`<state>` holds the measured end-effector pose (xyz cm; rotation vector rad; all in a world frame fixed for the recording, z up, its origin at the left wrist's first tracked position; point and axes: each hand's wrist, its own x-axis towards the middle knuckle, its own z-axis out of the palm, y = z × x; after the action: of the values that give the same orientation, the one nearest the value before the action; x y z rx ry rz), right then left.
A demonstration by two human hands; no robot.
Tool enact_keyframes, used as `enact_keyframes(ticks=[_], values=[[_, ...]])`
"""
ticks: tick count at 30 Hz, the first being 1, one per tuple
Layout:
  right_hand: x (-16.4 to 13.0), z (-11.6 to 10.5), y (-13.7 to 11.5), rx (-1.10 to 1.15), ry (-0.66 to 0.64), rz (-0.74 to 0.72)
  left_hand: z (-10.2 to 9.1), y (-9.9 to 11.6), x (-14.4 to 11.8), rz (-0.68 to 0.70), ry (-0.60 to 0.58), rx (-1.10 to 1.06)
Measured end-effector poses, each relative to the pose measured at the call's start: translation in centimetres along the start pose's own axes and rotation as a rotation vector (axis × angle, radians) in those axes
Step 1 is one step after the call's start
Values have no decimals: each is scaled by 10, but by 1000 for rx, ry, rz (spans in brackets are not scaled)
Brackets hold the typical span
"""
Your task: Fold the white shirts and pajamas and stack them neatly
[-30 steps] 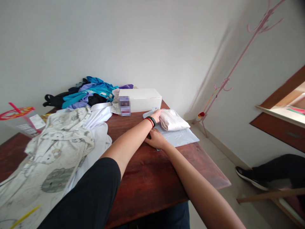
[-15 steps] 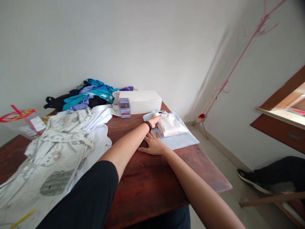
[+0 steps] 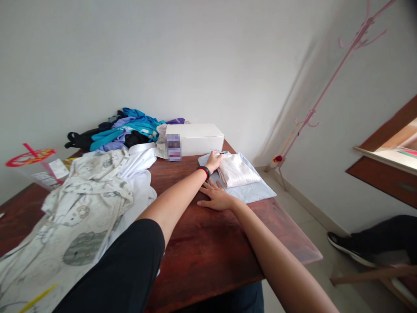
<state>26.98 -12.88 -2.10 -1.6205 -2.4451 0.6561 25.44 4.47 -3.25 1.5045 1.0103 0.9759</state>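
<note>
A white, finely striped garment (image 3: pixel 239 170) lies folded on top of a flat light blue piece (image 3: pixel 257 191), which looks like fabric. My left hand (image 3: pixel 214 161), with a dark band at the wrist, is at the upper left corner of this stack. Its fingers are curled in at the cloth edge beside a small dark spot, and what they pinch is hidden. Just nearer to me, my right hand (image 3: pixel 215 196) lies flat with fingers spread, partly on the dark wooden table (image 3: pixel 192 243) and touching the light blue piece's left edge.
White box (image 3: pixel 195 139) behind the stack; a pile of blue, purple and black clothes (image 3: pixel 130 130) at the back left. A printed garment (image 3: pixel 87 208) lies over white cloth; a lidded cup (image 3: pixel 41 169) stands leftmost. On the right are a pink coat rack (image 3: pixel 329 89) and someone's shoe (image 3: pixel 350 250).
My left hand's fingers have curled and drawn back slightly off the white garment's corner. My right hand stays flat in place. The whole view has shifted a little.
</note>
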Motion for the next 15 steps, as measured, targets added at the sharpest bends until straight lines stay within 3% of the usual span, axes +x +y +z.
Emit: enact_keyframes(ticks=[5, 10, 13, 15], values=[[-4, -2, 3, 9, -13, 2, -2, 7, -1, 67, -17, 78], [-2, 1, 3, 35, 48, 14, 3, 21, -11, 9, 82, 199], [0, 3, 5, 32, 82, -3, 13, 35, -27, 61, 95, 272], [1, 6, 7, 33, 114, -18, 25, 43, -42, 151, 23, 312]])
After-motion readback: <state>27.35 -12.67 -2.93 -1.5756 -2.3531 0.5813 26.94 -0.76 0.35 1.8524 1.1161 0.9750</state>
